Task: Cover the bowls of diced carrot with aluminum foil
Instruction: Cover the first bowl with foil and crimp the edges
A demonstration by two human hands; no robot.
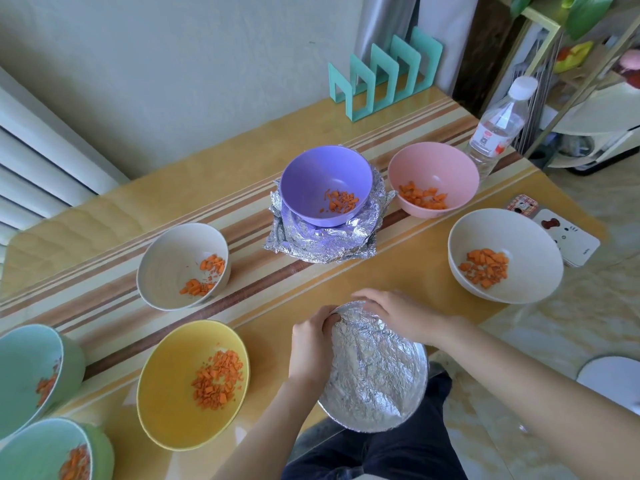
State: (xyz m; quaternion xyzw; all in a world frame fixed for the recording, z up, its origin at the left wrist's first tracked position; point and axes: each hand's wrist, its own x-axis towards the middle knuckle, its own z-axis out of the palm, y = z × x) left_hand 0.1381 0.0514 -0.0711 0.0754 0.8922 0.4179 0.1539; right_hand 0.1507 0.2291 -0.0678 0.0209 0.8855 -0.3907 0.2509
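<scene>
Foil being pressed over the nearest bowl; seven bowls uncovered.

Nearest the table edge, the foil-covered bowl (pixel 375 368) sits between both hands: left hand (pixel 313 344) curled over the far-left rim, fingers pinching the foil down; right hand (pixel 398 311) partly open, laid flat on the far rim, likely steadying while the edge is crimped. Left of it: yellow bowl (pixel 192 384), two green bowls (pixel 34 375), then a beige bowl (pixel 183 266); right, a white bowl (pixel 504 256). Farther back, the purple bowl (pixel 325 185) stands on a crumpled foil sheet (pixel 322 239), apparently staged for wrapping; pink bowl (pixel 433 181) beside it. All show carrot.
</scene>
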